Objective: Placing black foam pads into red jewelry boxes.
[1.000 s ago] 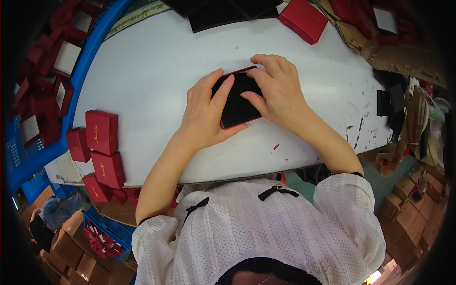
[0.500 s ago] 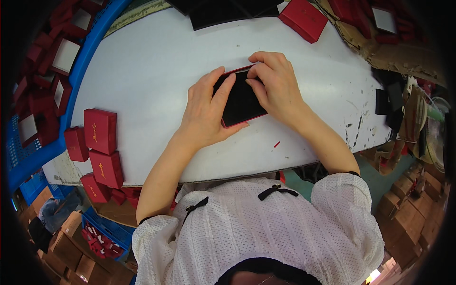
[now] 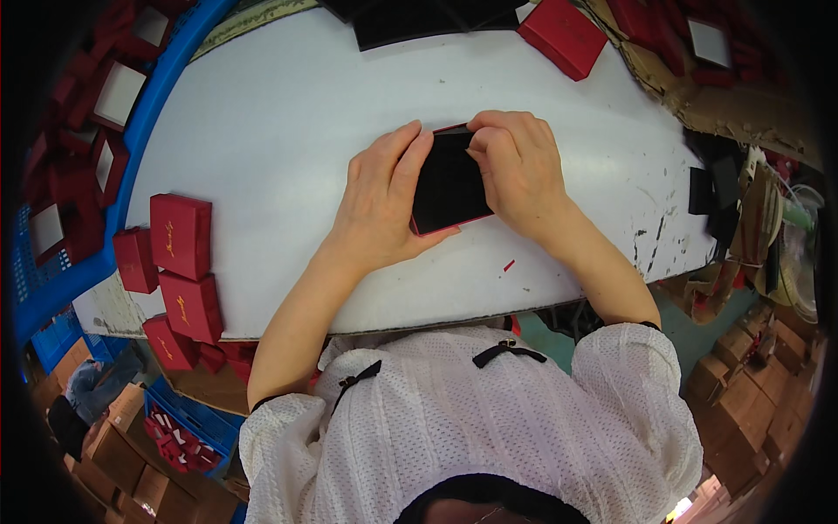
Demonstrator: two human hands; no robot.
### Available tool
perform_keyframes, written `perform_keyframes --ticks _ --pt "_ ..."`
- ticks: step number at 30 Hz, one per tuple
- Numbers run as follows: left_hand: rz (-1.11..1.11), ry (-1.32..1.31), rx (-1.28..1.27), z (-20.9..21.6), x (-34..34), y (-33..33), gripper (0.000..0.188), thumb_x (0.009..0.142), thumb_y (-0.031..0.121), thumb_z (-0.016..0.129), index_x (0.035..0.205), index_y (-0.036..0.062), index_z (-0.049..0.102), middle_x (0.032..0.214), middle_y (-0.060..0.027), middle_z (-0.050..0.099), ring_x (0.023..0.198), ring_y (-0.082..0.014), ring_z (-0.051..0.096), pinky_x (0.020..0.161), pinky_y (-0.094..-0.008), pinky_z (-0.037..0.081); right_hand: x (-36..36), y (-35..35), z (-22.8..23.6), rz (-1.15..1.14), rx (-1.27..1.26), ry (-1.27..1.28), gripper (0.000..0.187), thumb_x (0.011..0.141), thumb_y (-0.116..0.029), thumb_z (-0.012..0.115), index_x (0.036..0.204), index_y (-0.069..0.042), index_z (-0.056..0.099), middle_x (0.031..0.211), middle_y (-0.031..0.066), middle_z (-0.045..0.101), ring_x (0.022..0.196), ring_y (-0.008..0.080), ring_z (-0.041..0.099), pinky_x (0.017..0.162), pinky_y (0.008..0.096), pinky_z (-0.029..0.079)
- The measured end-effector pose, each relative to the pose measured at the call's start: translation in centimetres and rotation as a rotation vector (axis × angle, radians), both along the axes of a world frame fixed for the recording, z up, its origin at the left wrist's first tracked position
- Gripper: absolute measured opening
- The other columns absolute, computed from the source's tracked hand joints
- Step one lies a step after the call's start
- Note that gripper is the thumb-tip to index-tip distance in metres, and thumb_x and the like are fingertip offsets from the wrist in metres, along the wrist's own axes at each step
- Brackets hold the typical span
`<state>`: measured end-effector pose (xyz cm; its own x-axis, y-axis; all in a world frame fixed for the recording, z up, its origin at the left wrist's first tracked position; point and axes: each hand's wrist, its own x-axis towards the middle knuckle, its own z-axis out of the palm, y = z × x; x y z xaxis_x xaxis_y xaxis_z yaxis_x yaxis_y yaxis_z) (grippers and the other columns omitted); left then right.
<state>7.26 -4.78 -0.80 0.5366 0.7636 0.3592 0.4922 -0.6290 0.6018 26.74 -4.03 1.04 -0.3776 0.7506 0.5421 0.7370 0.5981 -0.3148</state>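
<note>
A shallow red jewelry box part [image 3: 476, 217] with a black pad [image 3: 447, 188] inside lies on the white table in front of me. My left hand [image 3: 380, 196] grips its left side, thumb along the near edge and fingers at the far left corner. At the right side, my right hand [image 3: 521, 170] has its fingers curled, with fingertips pinched together over the pad's far right corner. Whether a pad edge is caught between those fingertips is hidden. Part of the box's right side is covered by the right hand.
Closed red boxes [image 3: 182, 236] are stacked at the table's left edge, beside a blue crate [image 3: 144, 157] of red box parts. Black sheets [image 3: 410, 26] and one red box [image 3: 563, 37] lie at the far edge. A cardboard carton [image 3: 724, 113] holds more red parts at right.
My right hand has shifted slightly nearer and right, its fingers curling more tightly at the far right corner. The left hand keeps its hold, its fingers closer together.
</note>
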Motion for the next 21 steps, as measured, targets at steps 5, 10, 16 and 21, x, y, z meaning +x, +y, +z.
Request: perform_keyframes --ticks 5,10,16,21 --pt "-0.003 -0.012 -0.002 -0.3 0.0 0.0 0.101 0.052 0.030 0.085 0.134 0.0049 0.031 0.132 -0.0165 0.037 0.117 -0.0338 0.043 0.093 -0.0450 0.035 0.3 0.0 -0.1 0.037 0.051 0.071 0.028 0.065 0.007 0.066 0.085 -0.005 0.052 0.088 0.0076 0.060 0.076 0.0237 0.055 0.065 0.0330 0.042" --pt "0.007 -0.046 -0.003 -0.1 0.0 0.2 0.099 0.053 0.029 0.084 0.135 0.0058 0.033 0.131 -0.0180 0.037 0.115 -0.0352 0.044 0.092 -0.0456 0.035 1.1 -0.1 -0.3 0.134 0.059 0.135 0.029 0.064 0.011 0.066 0.086 -0.005 0.054 0.087 0.0087 0.061 0.075 0.0251 0.057 0.064 0.0339 0.044" --pt "-0.046 0.413 -0.039 4.2 -0.5 0.0 0.085 0.056 0.027 0.080 0.133 0.0279 0.044 0.118 -0.0170 0.042 0.102 -0.0343 0.045 0.085 -0.0421 0.038 9.6 8.8 -0.4 -0.469 0.070 -0.393 0.069 0.062 -0.029 0.080 0.117 -0.001 0.047 0.120 0.0190 0.050 0.112 0.0340 0.046 0.093 0.0386 0.039" --pt "-0.095 0.544 -0.124 4.7 -0.9 0.5 0.085 0.056 0.040 0.080 0.133 0.0292 0.045 0.121 -0.0208 0.040 0.107 -0.0372 0.042 0.089 -0.0451 0.038 12.3 9.7 -1.6 -0.568 -0.283 -0.059 0.075 0.060 -0.030 0.080 0.118 -0.001 0.043 0.120 0.0185 0.048 0.111 0.0323 0.046 0.092 0.0387 0.040"
